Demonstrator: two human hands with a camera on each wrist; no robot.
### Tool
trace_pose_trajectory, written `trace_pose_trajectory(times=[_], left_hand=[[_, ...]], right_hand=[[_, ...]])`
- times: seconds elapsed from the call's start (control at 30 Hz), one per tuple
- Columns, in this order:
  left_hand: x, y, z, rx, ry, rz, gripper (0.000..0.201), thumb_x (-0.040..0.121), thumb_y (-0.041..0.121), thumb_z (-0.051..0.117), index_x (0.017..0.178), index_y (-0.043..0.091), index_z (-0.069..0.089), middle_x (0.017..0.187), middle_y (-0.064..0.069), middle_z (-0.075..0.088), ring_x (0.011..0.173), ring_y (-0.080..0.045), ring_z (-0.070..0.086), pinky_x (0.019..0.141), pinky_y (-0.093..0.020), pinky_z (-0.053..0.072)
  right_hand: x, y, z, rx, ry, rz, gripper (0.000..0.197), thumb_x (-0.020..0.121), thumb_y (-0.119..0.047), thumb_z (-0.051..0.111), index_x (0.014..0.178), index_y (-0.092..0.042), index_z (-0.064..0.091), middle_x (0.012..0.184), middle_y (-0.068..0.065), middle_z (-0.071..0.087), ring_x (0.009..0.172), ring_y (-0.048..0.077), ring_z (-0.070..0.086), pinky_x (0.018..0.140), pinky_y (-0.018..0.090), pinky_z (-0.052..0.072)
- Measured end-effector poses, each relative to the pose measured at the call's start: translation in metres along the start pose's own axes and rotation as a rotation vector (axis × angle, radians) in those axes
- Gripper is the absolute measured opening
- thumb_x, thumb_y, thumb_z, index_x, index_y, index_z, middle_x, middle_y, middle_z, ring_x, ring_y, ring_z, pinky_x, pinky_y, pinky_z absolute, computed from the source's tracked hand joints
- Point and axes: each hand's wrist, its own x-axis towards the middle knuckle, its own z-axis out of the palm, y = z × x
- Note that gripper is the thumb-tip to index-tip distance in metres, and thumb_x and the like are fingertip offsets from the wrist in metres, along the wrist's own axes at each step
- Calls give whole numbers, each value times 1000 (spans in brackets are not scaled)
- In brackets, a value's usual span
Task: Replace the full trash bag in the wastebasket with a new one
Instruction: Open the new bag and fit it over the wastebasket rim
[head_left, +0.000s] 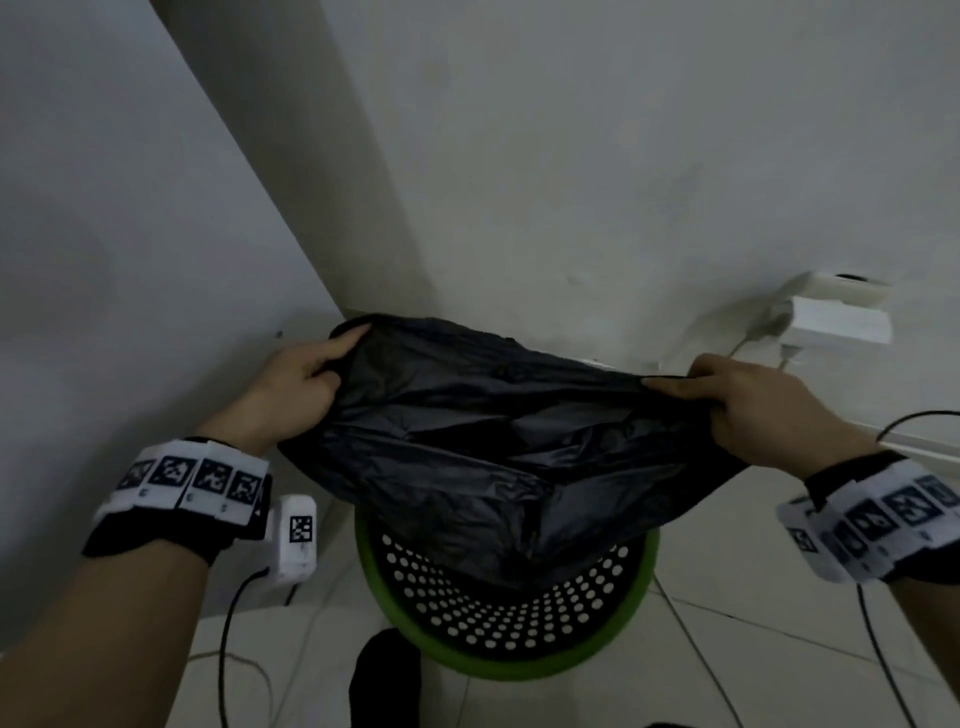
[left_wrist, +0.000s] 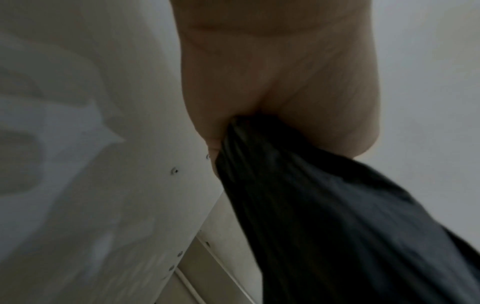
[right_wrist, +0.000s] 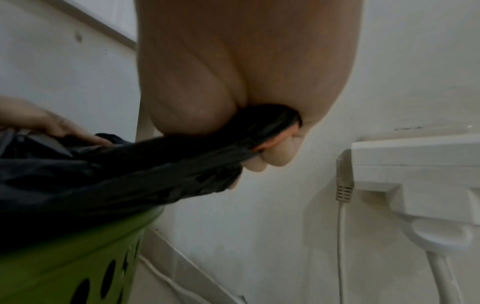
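Observation:
A black trash bag (head_left: 483, 441) hangs stretched wide open above a green wastebasket (head_left: 519, 670) with a perforated wall. My left hand (head_left: 306, 379) grips the bag's left rim, fingers curled round the bunched plastic (left_wrist: 259, 148). My right hand (head_left: 748, 400) grips the right rim in the same way (right_wrist: 262, 131). The bag's lower part dips into the basket's mouth and covers its far side. In the right wrist view the bag (right_wrist: 103, 181) drapes over the green basket (right_wrist: 64, 267), and my left hand (right_wrist: 52, 125) shows at the far rim.
The basket stands on a tiled floor in a corner between a white panel (head_left: 130, 260) and a wall. A white wall fixture (head_left: 836, 317) with cables (right_wrist: 340, 236) sits at the right. A dark object (head_left: 384, 675) lies on the floor in front of the basket.

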Motion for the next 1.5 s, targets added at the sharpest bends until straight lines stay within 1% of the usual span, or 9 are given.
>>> trace_pose_trajectory(times=[0.23,0.37,0.47,0.7,0.87,1.07,1.2,1.33,1.5], left_hand=[[36,-9,13,55,-105,-217,61,94,-1,39,140,36,53,151,3,44,138,-19,41,108,-18,25],[31,-13,27,208,-257,-355,42,95,4,44,123,22,70,141,-1,57,127,-24,52,100,-20,35],[8,-21,28,103,-305,-374,45,91,-5,48,123,22,67,133,-4,62,121,-21,56,93,-23,39],[-65,-31,37,-381,56,-397,69,90,17,70,151,20,37,141,1,48,125,-19,50,100,-30,43],[-107,-30,45,-734,124,-583,77,87,18,73,152,11,33,138,-6,55,115,-30,62,90,-42,56],[-128,-38,46,-1050,160,-597,26,102,14,46,123,8,59,127,-11,61,86,-18,69,59,-27,61],[-140,-52,55,-985,22,-635,33,101,29,49,123,9,64,116,-9,71,97,-25,66,75,-32,59],[-165,-66,64,-1129,-141,-607,49,97,4,33,83,15,79,98,-8,75,79,-20,72,62,-28,59],[-187,-120,79,-1430,-360,-325,65,87,-12,7,147,4,27,159,-27,20,145,-44,26,121,-60,11]], right_hand=[[32,6,28,-340,-179,133,78,89,-14,41,155,-45,14,106,5,38,63,26,46,44,30,28],[35,-10,33,42,-572,311,54,95,-8,40,138,-36,55,125,1,55,115,27,56,86,28,44],[12,-13,36,278,-679,363,46,92,-5,43,113,-39,66,126,-3,65,111,19,59,94,31,48],[-53,-9,71,969,-276,655,59,97,-10,61,148,-28,38,118,9,66,92,24,68,72,34,54],[-88,-17,82,1544,-169,821,23,100,-11,48,116,-1,62,121,21,66,93,29,64,64,31,61],[-105,-31,85,1980,43,802,90,13,-24,102,96,-11,67,90,11,76,71,25,74,59,34,61],[-107,-42,97,1865,43,962,40,89,-35,68,120,-9,67,115,13,73,93,28,71,81,39,60],[-136,-47,110,1974,-43,911,57,70,-29,78,120,-12,57,120,16,59,99,34,62,76,42,57],[-173,-57,133,2041,-79,815,36,68,-9,57,97,-13,78,123,13,68,96,32,71,75,44,59]])
